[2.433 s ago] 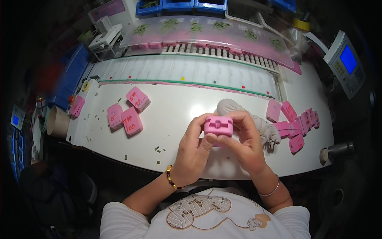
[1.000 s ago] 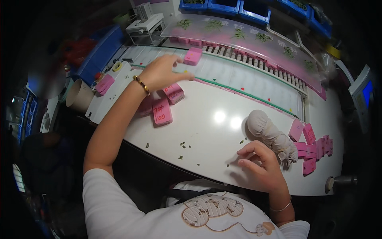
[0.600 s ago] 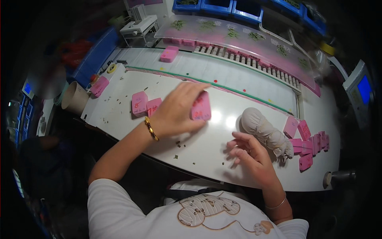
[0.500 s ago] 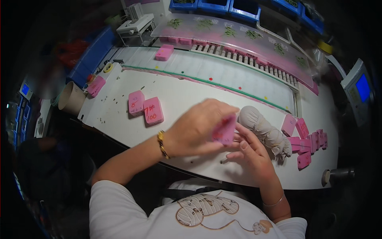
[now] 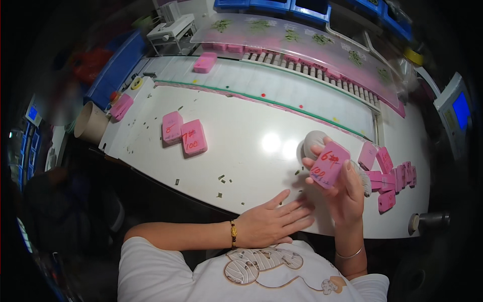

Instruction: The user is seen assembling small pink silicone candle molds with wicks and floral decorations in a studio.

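My right hand (image 5: 347,199) holds a flat pink box (image 5: 329,163) with rounded corners and red handwriting, tilted up off the white table. Its fingers curl round the far side and the thumb lies along the edge. My left hand (image 5: 274,219) holds nothing, palm down with fingers stretched by the table's near edge. Small dark green bits (image 5: 222,178) lie scattered on the tabletop. Partly hidden behind my right hand is a bundled pale cloth (image 5: 314,138). Two similar pink boxes, one (image 5: 194,137) overlapping another (image 5: 171,127), stand left of centre.
Several more pink boxes (image 5: 386,181) cluster at the right. Behind runs a white belt (image 5: 282,95) with a green edge, carrying one pink box (image 5: 205,63). A clear cover (image 5: 302,45) overhangs a roller track (image 5: 312,75). A beige bin (image 5: 90,121) stands left, a blue-screened device (image 5: 458,105) right.
My left hand has come off the pink box and dropped toward the near edge. My right hand now holds the box, turned with its written face up. The belt's coloured dots have shifted slightly left.
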Motion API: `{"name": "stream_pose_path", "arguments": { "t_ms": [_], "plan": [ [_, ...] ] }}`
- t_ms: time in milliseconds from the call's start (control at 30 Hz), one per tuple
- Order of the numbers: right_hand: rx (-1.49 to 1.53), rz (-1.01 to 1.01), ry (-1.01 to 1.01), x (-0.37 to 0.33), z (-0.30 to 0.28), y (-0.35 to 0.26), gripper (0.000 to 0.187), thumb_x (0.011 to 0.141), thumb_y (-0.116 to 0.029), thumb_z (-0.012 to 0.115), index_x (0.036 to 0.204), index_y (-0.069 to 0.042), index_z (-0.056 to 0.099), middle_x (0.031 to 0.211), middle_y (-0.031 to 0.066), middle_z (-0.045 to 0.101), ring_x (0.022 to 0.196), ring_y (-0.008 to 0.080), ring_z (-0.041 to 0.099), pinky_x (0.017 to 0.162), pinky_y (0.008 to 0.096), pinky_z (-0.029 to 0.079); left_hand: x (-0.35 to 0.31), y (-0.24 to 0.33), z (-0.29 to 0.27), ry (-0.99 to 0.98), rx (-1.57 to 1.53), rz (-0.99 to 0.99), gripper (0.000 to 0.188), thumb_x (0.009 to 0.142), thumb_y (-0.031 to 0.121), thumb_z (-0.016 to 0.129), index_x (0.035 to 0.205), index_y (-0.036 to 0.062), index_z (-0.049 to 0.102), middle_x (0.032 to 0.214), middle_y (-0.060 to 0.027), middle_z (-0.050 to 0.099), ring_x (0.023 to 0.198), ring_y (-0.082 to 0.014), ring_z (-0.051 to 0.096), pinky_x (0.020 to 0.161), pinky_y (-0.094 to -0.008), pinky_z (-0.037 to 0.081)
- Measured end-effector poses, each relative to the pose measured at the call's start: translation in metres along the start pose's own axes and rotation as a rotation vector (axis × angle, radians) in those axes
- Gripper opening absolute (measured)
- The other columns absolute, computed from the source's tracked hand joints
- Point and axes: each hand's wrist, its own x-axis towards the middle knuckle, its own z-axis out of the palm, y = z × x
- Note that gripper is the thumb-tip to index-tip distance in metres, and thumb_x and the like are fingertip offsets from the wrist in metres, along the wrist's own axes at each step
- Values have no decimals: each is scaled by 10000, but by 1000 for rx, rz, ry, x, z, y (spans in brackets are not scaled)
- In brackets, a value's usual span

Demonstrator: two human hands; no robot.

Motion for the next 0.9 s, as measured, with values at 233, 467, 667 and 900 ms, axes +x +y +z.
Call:
{"name": "stream_pose_path", "arguments": {
  "t_ms": [233,467,667,900],
  "plan": [
    [308,132,-44,4,-9,9,660,1075,-425,347,1550,9,202,1537,246,351,1385,435,416,1078,551,469,-9,-38,-41,-219,80,-350,806,940,562,522,1524,35,342,1605,-179,289,1512,-317,220,1217,-557,104],
    [129,60,-15,-5,-5,9,629,970,-54,578,1523,-14,280,1491,176,412,1357,288,465,1083,452,460,15,-43,-72,347,149,-447,426,881,135,723,1240,-38,571,1250,-179,628,1210,-329,595,1000,-462,475],
    [-498,-242,-180,-10,-12,14,707,775,136,664,1423,-56,454,1423,110,501,1316,184,486,1079,339,414,33,-34,-60,247,-1254,-700,312,1070,261,494,1023,-21,620,935,-73,667,843,-143,669,733,-264,550],
    [-657,-302,-118,-14,-7,20,649,731,78,712,1343,-57,542,1291,92,593,1222,219,565,1050,343,439,43,-31,-52,148,-1405,-739,376,1029,363,576,1088,-5,628,948,-41,658,774,-76,610,639,-242,527]
  ]
}}
